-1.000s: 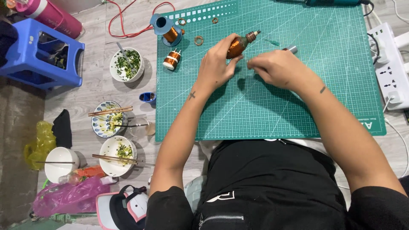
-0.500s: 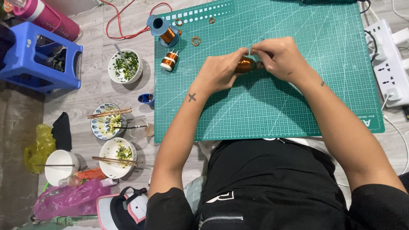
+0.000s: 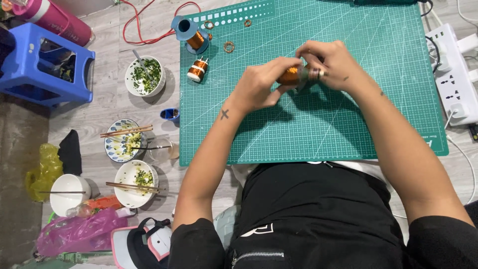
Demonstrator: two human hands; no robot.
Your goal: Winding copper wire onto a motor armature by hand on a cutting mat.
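Over the green cutting mat both hands meet around a copper wire coil. My left hand grips the coil from the left. My right hand pinches its right end, where a small metal tip shows; most of the coil is hidden by fingers. A small copper wire spool stands on the mat's left edge. A blue spool of copper wire lies at the top left corner. Small copper rings lie near it.
On the floor to the left stand several bowls with herbs and chopsticks, a blue plastic stool, a pink bottle and plastic bags. A red cable loops at the top. A white power strip lies on the right.
Both hands came together and lifted the coil off the mat toward me; a second ago the left hand held it down alone while the right hand rested beside it.
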